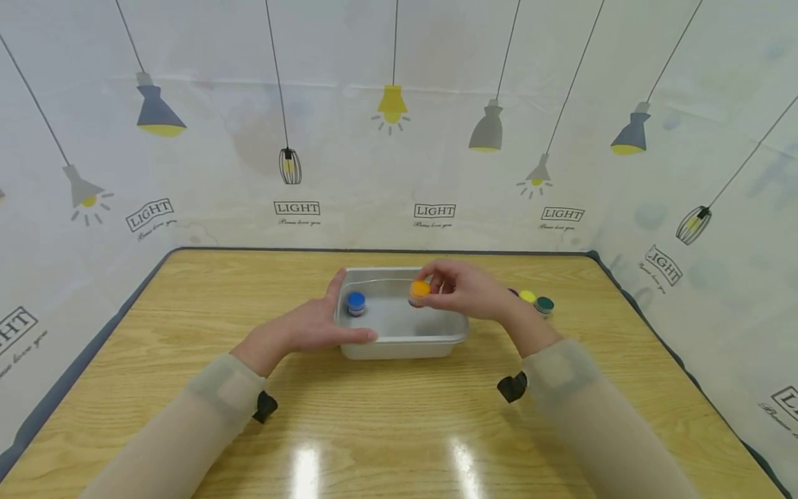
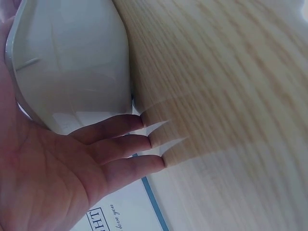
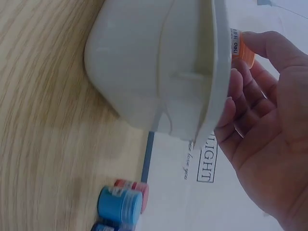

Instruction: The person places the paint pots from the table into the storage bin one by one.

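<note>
A pale rectangular container (image 1: 396, 349) sits on the table, with a small blue-lidded jar (image 1: 356, 303) inside near its left end. My left hand (image 1: 302, 326) rests against that end, thumb along the near rim and index finger at the far corner. In the left wrist view its other fingers (image 2: 122, 144) stretch out straight beside the outer wall. Over the right half of the container, my right hand (image 1: 464, 290) pinches a small orange-lidded jar (image 1: 420, 291) between thumb and fingers. The right wrist view shows this jar's label (image 3: 235, 47) just past the rim.
Right of the container, partly behind my right wrist, stand jars with a yellow lid (image 1: 527, 296), a dark green lid (image 1: 545, 303) and a dark purple lid (image 1: 513, 292). A light blue jar (image 3: 115, 204) shows in the right wrist view. A printed curtain (image 1: 368, 159) hangs around the table.
</note>
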Demonstrator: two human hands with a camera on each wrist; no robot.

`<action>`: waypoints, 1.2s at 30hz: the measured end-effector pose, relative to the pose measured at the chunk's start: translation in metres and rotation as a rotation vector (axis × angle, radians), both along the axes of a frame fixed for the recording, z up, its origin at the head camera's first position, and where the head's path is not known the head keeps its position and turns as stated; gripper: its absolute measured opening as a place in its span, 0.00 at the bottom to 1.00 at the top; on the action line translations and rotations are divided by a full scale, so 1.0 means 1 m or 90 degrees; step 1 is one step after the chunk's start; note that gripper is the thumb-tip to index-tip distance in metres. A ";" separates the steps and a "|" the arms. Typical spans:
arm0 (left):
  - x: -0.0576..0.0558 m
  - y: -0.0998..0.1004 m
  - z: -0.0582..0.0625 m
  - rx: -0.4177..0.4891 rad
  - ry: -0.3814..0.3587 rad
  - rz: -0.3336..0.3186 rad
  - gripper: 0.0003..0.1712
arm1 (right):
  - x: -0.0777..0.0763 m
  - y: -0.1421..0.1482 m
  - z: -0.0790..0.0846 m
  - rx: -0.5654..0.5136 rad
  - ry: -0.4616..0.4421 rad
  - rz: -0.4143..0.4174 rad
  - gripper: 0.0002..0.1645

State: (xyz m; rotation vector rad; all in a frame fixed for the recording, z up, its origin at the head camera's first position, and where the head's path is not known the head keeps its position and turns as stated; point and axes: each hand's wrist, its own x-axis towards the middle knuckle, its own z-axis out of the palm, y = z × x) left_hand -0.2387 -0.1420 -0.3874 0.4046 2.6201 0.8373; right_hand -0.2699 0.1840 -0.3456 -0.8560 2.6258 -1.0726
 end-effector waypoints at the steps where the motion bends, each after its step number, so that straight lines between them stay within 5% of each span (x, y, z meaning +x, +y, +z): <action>1: 0.000 0.000 0.000 -0.001 -0.001 0.002 0.85 | -0.001 -0.004 -0.001 0.001 0.001 0.003 0.19; 24: 0.002 -0.003 0.002 0.011 0.004 -0.018 0.84 | -0.024 -0.085 -0.022 0.047 -0.043 0.078 0.20; 36: 0.001 -0.003 0.001 0.014 0.013 -0.023 0.85 | -0.030 -0.097 -0.038 0.039 -0.074 0.106 0.17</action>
